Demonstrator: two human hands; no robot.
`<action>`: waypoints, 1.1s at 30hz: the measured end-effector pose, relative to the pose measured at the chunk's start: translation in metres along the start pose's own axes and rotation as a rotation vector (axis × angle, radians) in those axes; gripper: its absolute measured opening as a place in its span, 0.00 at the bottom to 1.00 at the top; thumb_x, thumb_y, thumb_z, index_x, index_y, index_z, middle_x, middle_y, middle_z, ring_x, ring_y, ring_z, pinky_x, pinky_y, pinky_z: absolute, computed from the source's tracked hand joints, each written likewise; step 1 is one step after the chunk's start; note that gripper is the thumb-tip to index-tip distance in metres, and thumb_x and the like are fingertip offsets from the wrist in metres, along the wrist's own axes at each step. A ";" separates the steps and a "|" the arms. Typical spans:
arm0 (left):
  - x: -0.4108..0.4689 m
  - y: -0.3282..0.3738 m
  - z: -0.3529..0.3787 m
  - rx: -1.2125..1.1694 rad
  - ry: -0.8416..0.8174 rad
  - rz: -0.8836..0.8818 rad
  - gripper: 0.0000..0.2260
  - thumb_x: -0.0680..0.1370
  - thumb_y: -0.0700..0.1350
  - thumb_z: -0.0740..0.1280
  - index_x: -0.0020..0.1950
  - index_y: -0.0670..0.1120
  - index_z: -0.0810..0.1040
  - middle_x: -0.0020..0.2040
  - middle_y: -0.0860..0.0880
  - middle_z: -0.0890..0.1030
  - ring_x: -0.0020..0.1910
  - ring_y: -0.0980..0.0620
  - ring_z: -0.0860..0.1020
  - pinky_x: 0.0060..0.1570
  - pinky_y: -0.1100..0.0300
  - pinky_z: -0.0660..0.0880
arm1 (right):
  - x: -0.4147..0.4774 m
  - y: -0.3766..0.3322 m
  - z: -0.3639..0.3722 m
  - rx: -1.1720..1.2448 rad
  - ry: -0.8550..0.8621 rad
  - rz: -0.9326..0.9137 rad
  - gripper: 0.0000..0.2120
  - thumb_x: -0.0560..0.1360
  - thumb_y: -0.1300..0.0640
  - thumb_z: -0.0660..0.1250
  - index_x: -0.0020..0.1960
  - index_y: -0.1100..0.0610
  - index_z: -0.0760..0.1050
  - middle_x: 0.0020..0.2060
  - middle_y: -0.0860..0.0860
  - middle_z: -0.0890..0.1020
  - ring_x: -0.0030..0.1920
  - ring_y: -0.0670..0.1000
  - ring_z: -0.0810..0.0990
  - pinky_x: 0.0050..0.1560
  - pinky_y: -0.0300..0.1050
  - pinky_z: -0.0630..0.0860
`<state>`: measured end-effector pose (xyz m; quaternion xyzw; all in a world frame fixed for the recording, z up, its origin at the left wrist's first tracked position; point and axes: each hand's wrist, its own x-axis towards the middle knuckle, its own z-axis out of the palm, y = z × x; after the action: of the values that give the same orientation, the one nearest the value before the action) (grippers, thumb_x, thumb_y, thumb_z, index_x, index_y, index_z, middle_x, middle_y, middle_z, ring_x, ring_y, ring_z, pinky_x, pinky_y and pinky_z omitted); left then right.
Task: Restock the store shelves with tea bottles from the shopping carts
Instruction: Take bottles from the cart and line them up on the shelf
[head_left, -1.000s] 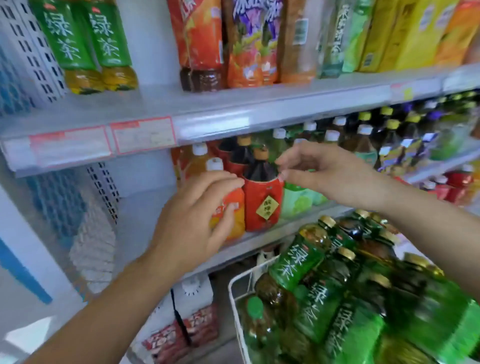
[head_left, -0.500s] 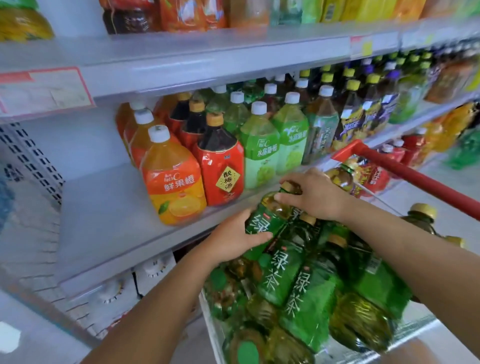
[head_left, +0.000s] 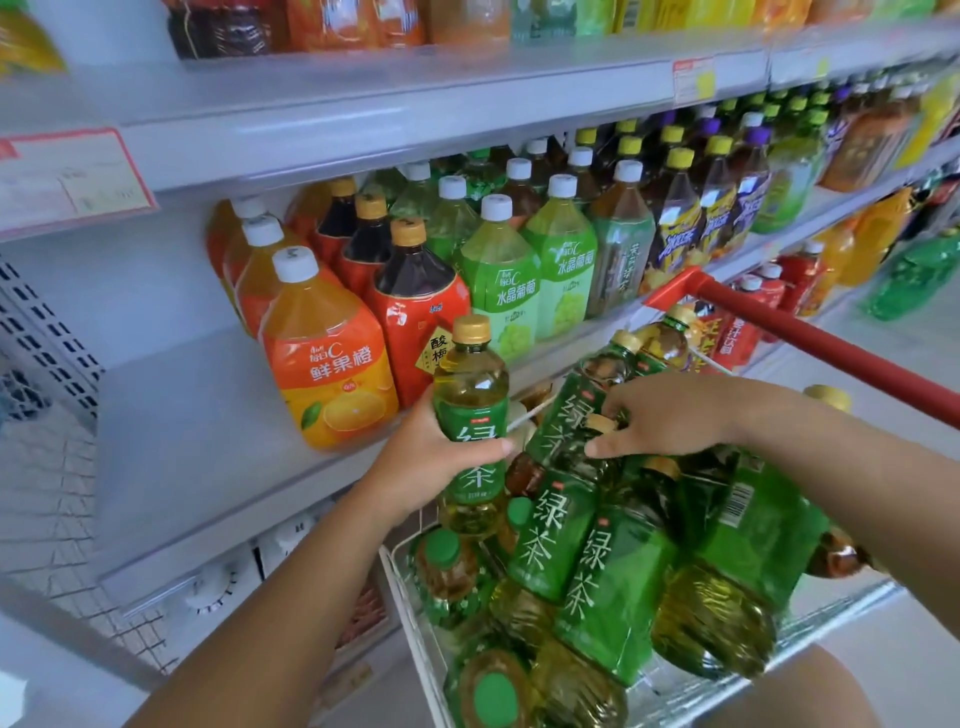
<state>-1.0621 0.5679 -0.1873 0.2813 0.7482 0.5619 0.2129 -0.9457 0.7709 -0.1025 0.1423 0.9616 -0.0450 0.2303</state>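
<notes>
My left hand (head_left: 415, 457) grips a green tea bottle (head_left: 471, 415) with a gold cap, held upright just above the left end of the shopping cart (head_left: 410, 587). The cart is piled with several more green-label tea bottles (head_left: 613, 577) lying on their sides. My right hand (head_left: 670, 415) rests on that pile, its fingers curled around the gold cap of another lying tea bottle (head_left: 566, 426). A bare stretch of the middle shelf (head_left: 182, 441) lies to the left of the orange juice bottles.
The middle shelf holds orange juice bottles (head_left: 327, 358), red plum drink bottles (head_left: 415, 312), green grape drink bottles (head_left: 498, 291) and darker teas further right. The cart's red handle (head_left: 831, 348) crosses at right. The upper shelf (head_left: 363, 119) overhangs. A lower shelf holds packaged goods.
Both hands dropped from the shelf bottles to the cart. My left hand has lifted one green tea bottle upright out of the pile; my right hand has shifted onto another bottle's cap.
</notes>
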 end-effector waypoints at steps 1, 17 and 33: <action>-0.001 0.001 -0.001 -0.016 0.003 0.009 0.25 0.66 0.45 0.81 0.60 0.53 0.76 0.49 0.54 0.85 0.47 0.57 0.84 0.46 0.60 0.77 | 0.002 -0.002 0.004 0.044 -0.012 0.008 0.32 0.76 0.34 0.58 0.60 0.62 0.75 0.40 0.53 0.80 0.46 0.54 0.80 0.46 0.46 0.72; -0.009 0.014 -0.017 -0.172 -0.078 0.017 0.25 0.65 0.42 0.80 0.59 0.47 0.76 0.44 0.51 0.85 0.43 0.54 0.84 0.38 0.64 0.78 | 0.017 -0.020 0.026 1.013 0.290 0.025 0.19 0.66 0.53 0.78 0.54 0.55 0.76 0.45 0.50 0.78 0.45 0.50 0.79 0.45 0.48 0.82; -0.020 0.015 -0.021 -0.200 -0.023 0.023 0.25 0.65 0.46 0.77 0.60 0.49 0.77 0.50 0.50 0.85 0.49 0.51 0.84 0.45 0.58 0.78 | 0.015 -0.061 0.044 0.874 0.115 -0.125 0.47 0.62 0.48 0.80 0.71 0.47 0.53 0.55 0.42 0.76 0.53 0.43 0.77 0.50 0.37 0.74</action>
<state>-1.0583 0.5426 -0.1669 0.2735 0.6827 0.6329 0.2419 -0.9577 0.7099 -0.1478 0.1701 0.8703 -0.4530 0.0916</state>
